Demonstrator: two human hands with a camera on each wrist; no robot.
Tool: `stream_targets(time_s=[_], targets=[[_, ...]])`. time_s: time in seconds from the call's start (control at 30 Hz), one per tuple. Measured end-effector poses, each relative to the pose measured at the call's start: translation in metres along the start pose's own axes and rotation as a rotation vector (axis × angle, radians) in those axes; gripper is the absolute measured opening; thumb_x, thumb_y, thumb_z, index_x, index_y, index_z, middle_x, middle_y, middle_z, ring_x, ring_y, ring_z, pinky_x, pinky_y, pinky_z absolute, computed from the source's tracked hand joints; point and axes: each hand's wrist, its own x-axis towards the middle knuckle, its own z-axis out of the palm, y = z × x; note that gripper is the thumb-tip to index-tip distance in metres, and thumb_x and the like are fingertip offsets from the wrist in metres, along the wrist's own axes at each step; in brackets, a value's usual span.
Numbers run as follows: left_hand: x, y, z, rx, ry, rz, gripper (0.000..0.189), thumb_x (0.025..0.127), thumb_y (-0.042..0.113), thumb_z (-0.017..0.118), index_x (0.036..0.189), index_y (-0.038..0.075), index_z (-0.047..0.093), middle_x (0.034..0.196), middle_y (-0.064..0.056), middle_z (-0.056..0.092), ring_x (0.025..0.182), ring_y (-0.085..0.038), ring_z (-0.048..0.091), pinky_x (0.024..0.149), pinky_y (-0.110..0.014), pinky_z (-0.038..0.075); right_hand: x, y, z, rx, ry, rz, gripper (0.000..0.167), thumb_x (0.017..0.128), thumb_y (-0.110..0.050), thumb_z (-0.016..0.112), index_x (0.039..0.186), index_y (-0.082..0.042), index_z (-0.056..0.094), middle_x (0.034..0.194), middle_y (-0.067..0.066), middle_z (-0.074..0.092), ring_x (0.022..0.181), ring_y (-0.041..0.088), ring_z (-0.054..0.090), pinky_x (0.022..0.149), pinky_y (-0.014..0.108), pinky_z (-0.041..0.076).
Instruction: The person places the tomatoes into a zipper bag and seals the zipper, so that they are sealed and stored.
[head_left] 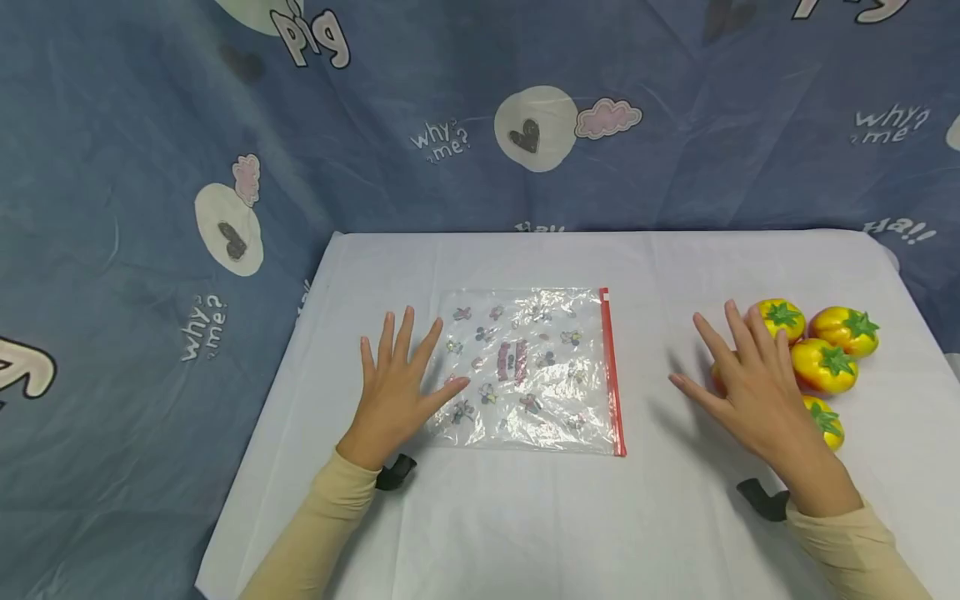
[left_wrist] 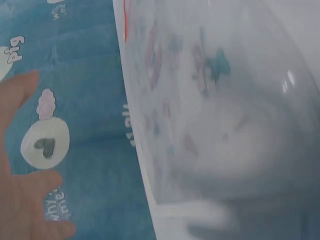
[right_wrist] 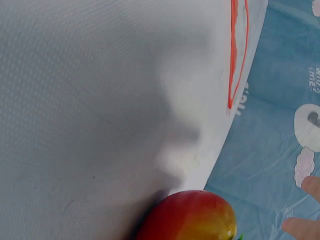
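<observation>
A clear plastic zip bag (head_left: 555,408) with small printed figures lies flat on the white-covered table, its red zip edge (head_left: 613,375) facing right. Over the bag's left edge my left hand (head_left: 397,400) is spread, fingers straight, holding nothing. My right hand (head_left: 765,404) is also spread and holds nothing; it hovers just left of several shiny yellow-and-red fruits with green leafy tops, such as the front fruit (head_left: 825,367), and partly hides some of them. In the right wrist view, one red-and-yellow fruit (right_wrist: 192,217) shows at the bottom.
The white table (head_left: 510,525) reaches back to a blue printed curtain (head_left: 420,75), which also hangs along the left side. Black wrist bands (head_left: 395,472) sit at both wrists. Another fruit (head_left: 846,329) lies at the back right of the cluster.
</observation>
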Motion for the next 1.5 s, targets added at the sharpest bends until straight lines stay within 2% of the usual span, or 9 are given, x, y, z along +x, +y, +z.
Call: stream_targets(time_s=[0.17, 0.33, 0.53, 0.73, 0.9, 1.07, 1.27, 1.5], targets=[[0.002, 0.009, 0.008, -0.009, -0.008, 0.028, 0.092, 0.091, 0.074, 0.057, 0.166, 0.035, 0.020, 0.176, -0.011, 0.000, 0.162, -0.038, -0.007, 0.123, -0.077, -0.003, 0.001, 0.000, 0.002, 0.009, -0.008, -0.012, 0.087, 0.096, -0.059, 0.060, 0.166, -0.024, 0.023, 0.174, 0.018, 0.002, 0.161, 0.043, -0.008, 0.126, 0.068, -0.013], [0.005, 0.020, 0.019, -0.023, -0.026, 0.047, 0.090, 0.092, 0.076, 0.054, 0.165, 0.036, 0.020, 0.176, -0.007, -0.001, 0.162, -0.037, -0.006, 0.123, -0.076, -0.003, 0.001, 0.002, 0.003, 0.015, -0.012, -0.013, 0.087, 0.095, -0.057, 0.062, 0.166, -0.023, 0.024, 0.175, 0.017, 0.002, 0.161, 0.043, -0.008, 0.127, 0.067, -0.013], [0.006, 0.037, 0.032, -0.044, -0.043, 0.082, 0.090, 0.092, 0.075, 0.054, 0.165, 0.034, 0.023, 0.176, -0.009, 0.005, 0.163, -0.034, -0.006, 0.123, -0.077, 0.002, 0.003, 0.001, 0.004, 0.030, -0.026, -0.026, 0.086, 0.094, -0.052, 0.066, 0.165, -0.024, 0.025, 0.175, 0.017, 0.004, 0.161, 0.041, -0.008, 0.128, 0.064, -0.012], [0.006, 0.051, 0.043, -0.079, -0.071, 0.108, 0.089, 0.093, 0.073, 0.057, 0.165, 0.034, 0.024, 0.176, -0.010, 0.006, 0.162, -0.038, 0.001, 0.123, -0.077, 0.005, 0.006, 0.000, 0.008, 0.038, 0.009, -0.100, 0.080, 0.094, -0.045, 0.069, 0.162, -0.022, 0.033, 0.173, 0.020, 0.013, 0.160, 0.043, 0.002, 0.130, 0.066, -0.003], [0.008, 0.062, 0.053, -0.098, -0.084, 0.128, 0.090, 0.092, 0.072, 0.058, 0.165, 0.032, 0.024, 0.175, -0.011, 0.007, 0.162, -0.037, 0.003, 0.125, -0.075, 0.004, 0.011, 0.000, 0.010, 0.041, 0.030, -0.157, 0.078, 0.092, -0.040, 0.072, 0.159, -0.019, 0.039, 0.170, 0.021, 0.021, 0.159, 0.045, 0.010, 0.131, 0.065, 0.000], [0.011, 0.072, 0.062, -0.088, -0.114, 0.152, 0.094, 0.091, 0.074, 0.057, 0.166, 0.030, 0.022, 0.175, -0.011, 0.007, 0.163, -0.036, 0.002, 0.125, -0.074, 0.004, 0.016, -0.001, 0.011, 0.053, -0.014, -0.167, 0.078, 0.091, -0.036, 0.075, 0.158, -0.017, 0.041, 0.168, 0.022, 0.027, 0.159, 0.044, 0.014, 0.131, 0.064, 0.000], [0.013, 0.086, 0.068, -0.148, -0.186, 0.168, 0.094, 0.092, 0.072, 0.057, 0.167, 0.030, 0.018, 0.176, -0.008, 0.005, 0.163, -0.034, -0.002, 0.127, -0.072, -0.001, 0.021, -0.003, 0.014, 0.056, -0.069, -0.153, 0.077, 0.092, -0.037, 0.075, 0.158, -0.017, 0.043, 0.166, 0.022, 0.032, 0.156, 0.046, 0.022, 0.129, 0.068, 0.006], [0.016, 0.101, 0.074, -0.186, -0.206, 0.193, 0.090, 0.095, 0.069, 0.057, 0.166, 0.027, 0.021, 0.175, -0.009, 0.007, 0.163, -0.035, -0.001, 0.128, -0.070, -0.001, 0.026, -0.005, 0.020, 0.053, -0.087, -0.159, 0.075, 0.092, -0.039, 0.074, 0.157, -0.017, 0.044, 0.164, 0.022, 0.037, 0.153, 0.046, 0.027, 0.129, 0.068, 0.009]])
